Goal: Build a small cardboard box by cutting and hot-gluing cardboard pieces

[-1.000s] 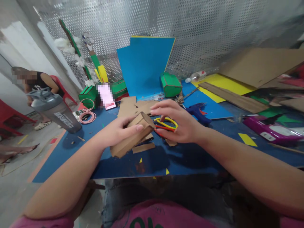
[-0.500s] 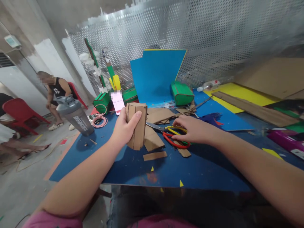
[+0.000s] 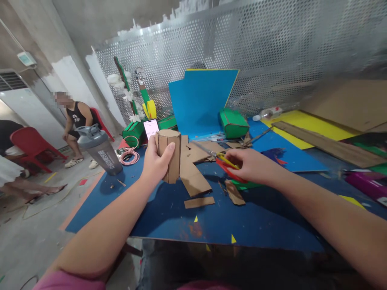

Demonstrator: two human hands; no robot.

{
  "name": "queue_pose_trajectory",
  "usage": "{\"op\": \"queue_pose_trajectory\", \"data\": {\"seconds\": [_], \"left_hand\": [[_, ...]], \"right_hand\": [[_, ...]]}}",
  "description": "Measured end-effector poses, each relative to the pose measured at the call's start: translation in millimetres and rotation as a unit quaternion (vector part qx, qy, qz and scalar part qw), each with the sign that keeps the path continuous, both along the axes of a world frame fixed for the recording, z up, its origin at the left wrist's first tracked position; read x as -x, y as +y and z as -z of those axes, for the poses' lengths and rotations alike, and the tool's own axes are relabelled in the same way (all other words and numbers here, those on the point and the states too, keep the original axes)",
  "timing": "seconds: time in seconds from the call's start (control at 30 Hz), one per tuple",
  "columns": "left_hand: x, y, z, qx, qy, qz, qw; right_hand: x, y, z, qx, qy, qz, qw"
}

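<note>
My left hand [image 3: 157,156] is wrapped round a small cardboard box [image 3: 173,163] with folded sides, held upright above the table. In my right hand [image 3: 246,163] is a pair of scissors [image 3: 225,165] with red and yellow handles; the blades point left toward the box and look nearly closed. My fingers partly hide the handles. Beneath the blades lie cut cardboard pieces [image 3: 195,179], and a narrow cardboard strip [image 3: 199,202] rests closer to the front edge.
A grey shaker bottle [image 3: 101,151] and a pink cord coil [image 3: 130,156] stand left on the blue table [image 3: 157,219]. Behind are a phone [image 3: 150,127], green blocks [image 3: 234,124] and a blue board [image 3: 202,104]. A person [image 3: 77,117] sits at far left.
My right hand has lifted the scissors from the table, and its fingers have closed round the handles. The cardboard box in my left hand has shifted slightly left and tilted.
</note>
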State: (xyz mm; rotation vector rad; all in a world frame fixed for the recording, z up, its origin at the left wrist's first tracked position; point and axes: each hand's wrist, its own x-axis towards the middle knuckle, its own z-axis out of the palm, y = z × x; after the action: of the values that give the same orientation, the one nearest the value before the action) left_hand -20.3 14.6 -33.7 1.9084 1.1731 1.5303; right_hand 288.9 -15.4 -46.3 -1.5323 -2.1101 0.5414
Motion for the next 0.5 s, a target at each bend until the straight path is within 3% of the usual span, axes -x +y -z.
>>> {"op": "queue_pose_trajectory", "data": {"seconds": [0.17, 0.3, 0.5], "left_hand": [[1.7, -4.2, -4.4, -0.079, 0.082, 0.001, 0.994], [-1.5, -8.3, -6.2, -0.101, 0.11, -0.002, 0.989], [-2.7, -10.4, -6.0, -0.094, 0.111, 0.02, 0.989]], "right_hand": [[-6.4, -15.5, -11.2, -0.104, 0.2, -0.019, 0.974], [-6.1, -26.1, -15.5, -0.206, 0.101, -0.017, 0.973], [-13.9, -16.1, -3.5, -0.258, 0.054, -0.077, 0.962]]}}
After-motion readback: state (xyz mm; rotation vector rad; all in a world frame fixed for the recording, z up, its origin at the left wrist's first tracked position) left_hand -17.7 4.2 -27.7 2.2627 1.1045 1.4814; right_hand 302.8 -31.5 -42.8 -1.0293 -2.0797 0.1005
